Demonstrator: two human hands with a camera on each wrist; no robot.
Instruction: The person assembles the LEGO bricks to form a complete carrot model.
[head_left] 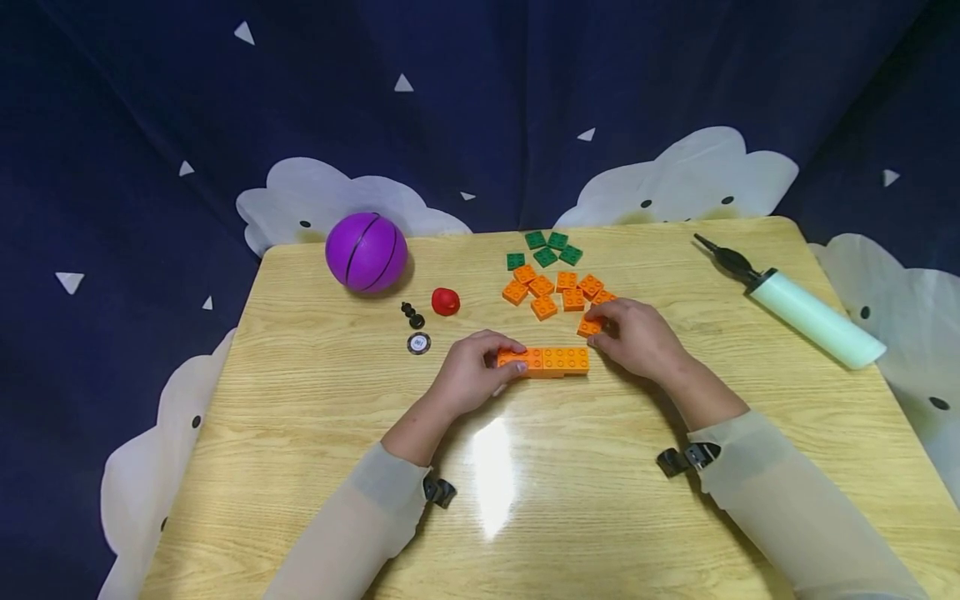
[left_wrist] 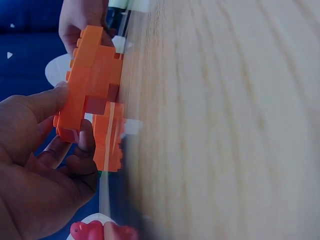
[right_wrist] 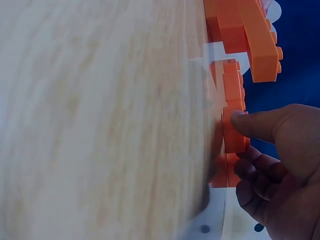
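A short orange row [head_left: 545, 362] is already joined and gripped at its nine o'clock end by the left hand [head_left: 468, 377], while one loose brick [head_left: 589, 327] is pinched by the right hand [head_left: 637, 337] and several orange bricks [head_left: 552, 291] and green bricks [head_left: 545, 249] are left unjoined at twelve o'clock.

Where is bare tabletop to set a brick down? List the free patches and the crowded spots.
Free: the near table between the sleeves, and the strip between the right hand and pump. Crowded: loose bricks behind the orange row.

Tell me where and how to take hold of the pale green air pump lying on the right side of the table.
Grip the air pump around the middle of its pale green barrel, coming from above. It lies flat and diagonal on the table, so fingers should close across its width. The black nozzle end looks thin and tapered, probably a poor hold. The right hand is nearer to it.
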